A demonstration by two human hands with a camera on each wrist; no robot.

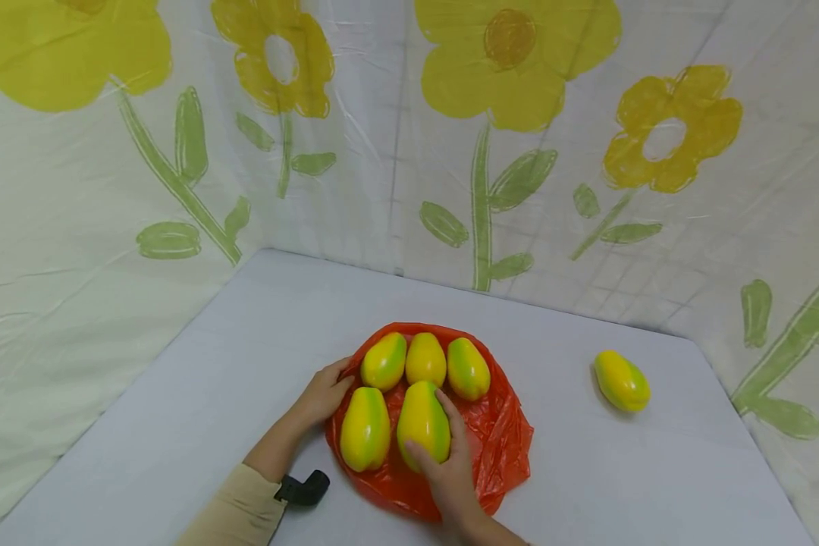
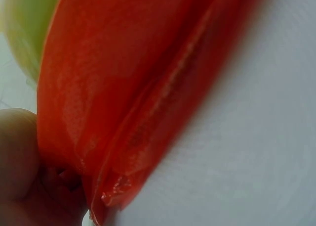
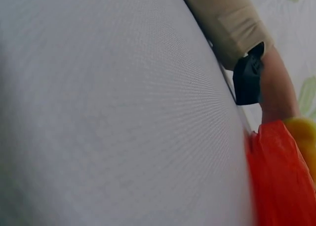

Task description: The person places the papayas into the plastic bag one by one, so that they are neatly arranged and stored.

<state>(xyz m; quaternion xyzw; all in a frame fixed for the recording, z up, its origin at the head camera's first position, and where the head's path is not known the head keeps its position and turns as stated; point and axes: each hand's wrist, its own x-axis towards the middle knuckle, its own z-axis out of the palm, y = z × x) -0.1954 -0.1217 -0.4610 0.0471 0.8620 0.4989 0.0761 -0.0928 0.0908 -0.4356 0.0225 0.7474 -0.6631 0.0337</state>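
Note:
A red plastic bag lies spread on the table with its mouth facing up. Three yellow-green papayas sit in a row along its far side, and another papaya lies at the near left. My right hand grips a papaya over the near middle of the bag, thumb on one side and fingers on the other. At the bag's left rim, my left hand holds the edge; the left wrist view shows the red plastic pinched between thumb and fingers.
One more papaya lies apart on the white table, to the right of the bag. A curtain with painted flowers hangs behind the table. A black wrist camera is strapped to the left wrist.

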